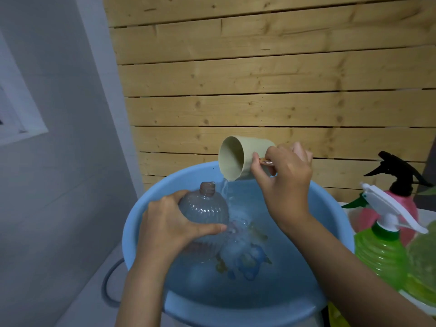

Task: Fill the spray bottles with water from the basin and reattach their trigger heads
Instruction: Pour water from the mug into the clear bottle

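My left hand (169, 223) grips a clear ribbed spray bottle (205, 208) with no trigger head, held over the blue basin (134, 223) of water. Its open threaded neck points up and slightly right. My right hand (285, 182) holds a beige cup (236, 156) by its handle, tipped toward the left. A thin stream of water (225, 187) falls from the cup's rim just to the right of the bottle's neck and lands in the basin.
At the right stand a green bottle (379, 253) with a white and green trigger head and a pink bottle (408, 206) with a black trigger head. A wooden slat wall (259, 79) rises behind the basin. A grey handle (108, 286) sticks out at the basin's lower left.
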### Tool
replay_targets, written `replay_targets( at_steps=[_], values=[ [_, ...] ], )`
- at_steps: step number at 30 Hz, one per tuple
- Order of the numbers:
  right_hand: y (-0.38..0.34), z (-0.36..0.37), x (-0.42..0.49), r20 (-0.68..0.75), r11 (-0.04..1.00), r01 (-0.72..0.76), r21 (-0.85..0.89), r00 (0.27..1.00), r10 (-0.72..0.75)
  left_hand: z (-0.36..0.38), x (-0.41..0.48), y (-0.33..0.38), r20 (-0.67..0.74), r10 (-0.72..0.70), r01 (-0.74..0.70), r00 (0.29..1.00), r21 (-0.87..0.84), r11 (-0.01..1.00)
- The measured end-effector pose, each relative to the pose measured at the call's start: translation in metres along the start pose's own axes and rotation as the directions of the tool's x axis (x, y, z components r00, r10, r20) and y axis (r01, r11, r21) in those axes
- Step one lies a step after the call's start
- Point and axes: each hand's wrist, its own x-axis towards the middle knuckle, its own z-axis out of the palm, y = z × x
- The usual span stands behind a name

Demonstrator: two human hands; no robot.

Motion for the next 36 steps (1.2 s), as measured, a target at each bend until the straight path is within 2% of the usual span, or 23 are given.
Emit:
replay_targets(
  at_steps=[8,14,17,23,26,29,33,36],
  values=[
    [0.006,0.004,-0.005,0.266,0.988,0.108,-0.114,0.961,-0.075,-0.002,-0.002,0.008,-0.109,-0.024,0.014,0.994,-0.09,0.996],
    [0.004,0.014,-0.011,0.497,0.936,0.33,-0.127,0.837,-0.228,-0.002,-0.001,0.008,-0.176,-0.053,0.02,0.983,-0.18,0.983],
    [0.004,0.016,-0.015,0.594,0.91,0.393,-0.131,0.766,-0.245,-0.003,-0.002,0.011,-0.179,-0.052,0.016,0.983,-0.198,0.98],
    [0.008,0.013,-0.021,0.713,0.916,0.346,-0.204,0.694,-0.104,-0.004,-0.005,0.014,-0.191,-0.057,0.018,0.98,-0.199,0.98],
    [0.01,0.009,-0.021,0.804,0.91,0.32,-0.262,0.594,0.023,-0.004,-0.003,0.012,-0.204,-0.057,0.021,0.977,-0.178,0.984],
    [0.008,0.001,-0.022,0.878,0.94,0.183,-0.289,0.442,0.184,-0.004,-0.003,0.011,-0.205,-0.056,0.024,0.977,-0.155,0.988],
    [0.006,-0.001,-0.024,0.913,0.939,0.139,-0.315,0.313,0.261,-0.004,-0.003,0.011,-0.214,-0.047,0.015,0.976,-0.15,0.989],
    [0.005,-0.001,-0.024,0.908,0.911,0.188,-0.367,0.285,0.308,-0.005,-0.003,0.012,-0.216,-0.035,0.004,0.976,-0.139,0.99]
  ],
)
